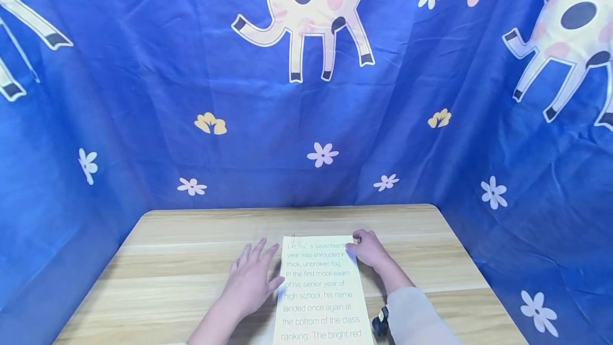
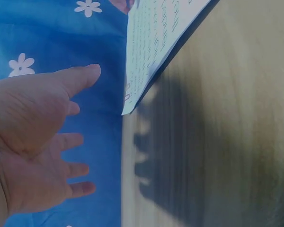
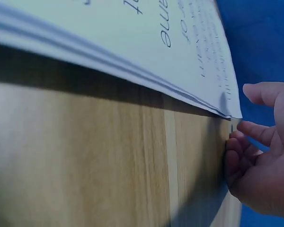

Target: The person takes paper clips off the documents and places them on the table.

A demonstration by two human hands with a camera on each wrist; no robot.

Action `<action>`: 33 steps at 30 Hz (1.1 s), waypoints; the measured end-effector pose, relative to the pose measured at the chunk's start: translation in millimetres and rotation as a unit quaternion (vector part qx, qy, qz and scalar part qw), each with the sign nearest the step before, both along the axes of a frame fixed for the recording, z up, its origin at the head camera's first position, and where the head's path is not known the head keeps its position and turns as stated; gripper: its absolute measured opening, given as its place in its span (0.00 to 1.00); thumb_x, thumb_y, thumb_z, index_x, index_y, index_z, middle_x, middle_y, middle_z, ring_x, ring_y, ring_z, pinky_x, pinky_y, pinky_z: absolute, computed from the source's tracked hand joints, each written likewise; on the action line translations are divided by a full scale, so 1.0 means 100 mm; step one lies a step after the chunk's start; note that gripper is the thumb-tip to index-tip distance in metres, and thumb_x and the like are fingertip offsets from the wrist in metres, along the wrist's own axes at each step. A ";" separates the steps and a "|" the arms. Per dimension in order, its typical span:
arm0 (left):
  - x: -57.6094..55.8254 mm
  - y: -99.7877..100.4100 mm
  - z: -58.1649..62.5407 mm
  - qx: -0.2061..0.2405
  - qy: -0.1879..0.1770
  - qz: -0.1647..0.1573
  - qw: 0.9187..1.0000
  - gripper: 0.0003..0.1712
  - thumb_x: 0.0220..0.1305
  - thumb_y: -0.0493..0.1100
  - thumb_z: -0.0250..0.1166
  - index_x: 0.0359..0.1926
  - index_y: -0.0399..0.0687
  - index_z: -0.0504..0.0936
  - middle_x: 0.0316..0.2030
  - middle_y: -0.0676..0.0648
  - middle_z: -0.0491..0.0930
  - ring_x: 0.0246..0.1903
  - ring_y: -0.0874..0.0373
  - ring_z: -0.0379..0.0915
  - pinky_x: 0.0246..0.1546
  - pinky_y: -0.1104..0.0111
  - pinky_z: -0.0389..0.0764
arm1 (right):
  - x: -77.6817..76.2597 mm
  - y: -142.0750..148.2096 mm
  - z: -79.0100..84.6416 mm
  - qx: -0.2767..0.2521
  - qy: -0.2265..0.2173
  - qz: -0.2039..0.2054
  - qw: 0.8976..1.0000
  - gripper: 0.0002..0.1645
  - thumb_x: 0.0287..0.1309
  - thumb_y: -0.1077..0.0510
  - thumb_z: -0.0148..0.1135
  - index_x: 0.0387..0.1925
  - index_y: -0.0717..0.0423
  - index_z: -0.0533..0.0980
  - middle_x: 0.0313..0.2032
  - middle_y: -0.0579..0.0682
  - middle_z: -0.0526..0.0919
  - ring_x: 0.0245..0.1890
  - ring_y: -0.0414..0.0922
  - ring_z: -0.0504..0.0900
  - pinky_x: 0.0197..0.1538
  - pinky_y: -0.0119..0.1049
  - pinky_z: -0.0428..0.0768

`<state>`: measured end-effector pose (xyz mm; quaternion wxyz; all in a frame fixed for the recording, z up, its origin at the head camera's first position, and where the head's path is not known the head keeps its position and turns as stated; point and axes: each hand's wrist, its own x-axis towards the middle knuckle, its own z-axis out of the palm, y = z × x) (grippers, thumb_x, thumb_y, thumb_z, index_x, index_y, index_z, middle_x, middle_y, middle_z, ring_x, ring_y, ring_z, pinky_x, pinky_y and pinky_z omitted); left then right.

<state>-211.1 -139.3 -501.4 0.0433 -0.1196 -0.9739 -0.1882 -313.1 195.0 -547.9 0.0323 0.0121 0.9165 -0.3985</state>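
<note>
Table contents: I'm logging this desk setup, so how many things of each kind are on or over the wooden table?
Stack of printed sheets: 1
Paper clip at its top left corner: 1
Hands: 2, left hand and right hand
Total: 4

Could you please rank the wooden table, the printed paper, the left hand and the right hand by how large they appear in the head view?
1. wooden table
2. printed paper
3. left hand
4. right hand
The right hand lies farther from the camera and is curled, so the hands' order is unsure.
</note>
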 end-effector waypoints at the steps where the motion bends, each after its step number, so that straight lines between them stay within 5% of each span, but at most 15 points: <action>1: 0.01 0.00 -0.01 0.001 0.000 0.001 1.000 0.46 0.69 0.59 0.74 0.81 0.51 0.69 0.84 0.35 0.58 0.80 0.20 0.54 0.73 0.21 0.62 | -0.02 -0.01 -0.01 0.003 -0.004 -0.002 1.000 0.35 0.65 0.50 0.74 0.66 0.67 0.76 0.57 0.64 0.78 0.58 0.60 0.81 0.68 0.61 0.79; 13: 0.04 -0.03 -0.05 0.042 -0.036 0.000 0.998 0.42 0.73 0.56 0.70 0.81 0.51 0.67 0.84 0.35 0.58 0.80 0.20 0.54 0.73 0.19 0.58 | -0.06 -0.17 0.06 0.068 -0.031 -0.027 0.997 0.32 0.52 0.51 0.84 0.50 0.64 0.77 0.51 0.62 0.76 0.50 0.58 0.77 0.58 0.55 0.81; 17: 0.03 -0.05 -0.05 0.059 -0.045 0.003 0.997 0.41 0.73 0.54 0.70 0.81 0.50 0.68 0.84 0.34 0.57 0.80 0.20 0.53 0.72 0.18 0.58 | -0.03 -0.23 0.08 0.094 -0.027 -0.033 0.995 0.34 0.53 0.52 0.83 0.54 0.65 0.78 0.52 0.64 0.79 0.52 0.61 0.79 0.60 0.59 0.82; 20: 0.00 -0.05 -0.06 0.061 -0.040 0.008 0.997 0.40 0.73 0.52 0.70 0.80 0.49 0.69 0.85 0.34 0.55 0.79 0.20 0.54 0.71 0.18 0.59 | -0.03 -0.26 0.07 0.079 -0.021 -0.024 0.996 0.35 0.56 0.56 0.81 0.59 0.67 0.76 0.53 0.64 0.84 0.53 0.61 0.84 0.63 0.60 0.83; 27: -0.09 -0.01 -0.04 0.080 -0.041 0.006 0.996 0.36 0.74 0.50 0.69 0.78 0.46 0.71 0.85 0.34 0.56 0.82 0.27 0.55 0.74 0.20 0.58 | -0.04 -0.30 0.01 0.013 -0.013 -0.012 1.000 0.18 0.56 0.67 0.74 0.47 0.60 0.77 0.42 0.56 0.87 0.43 0.52 0.84 0.55 0.51 0.85; 33: -0.21 0.06 -0.04 0.111 -0.042 -0.002 0.993 0.34 0.75 0.49 0.68 0.76 0.46 0.73 0.82 0.35 0.62 0.80 0.28 0.60 0.75 0.23 0.60 | -0.05 -0.28 0.02 -0.081 -0.039 -0.021 0.996 0.19 0.59 0.67 0.71 0.53 0.67 0.85 0.45 0.58 0.90 0.41 0.48 0.85 0.50 0.43 0.88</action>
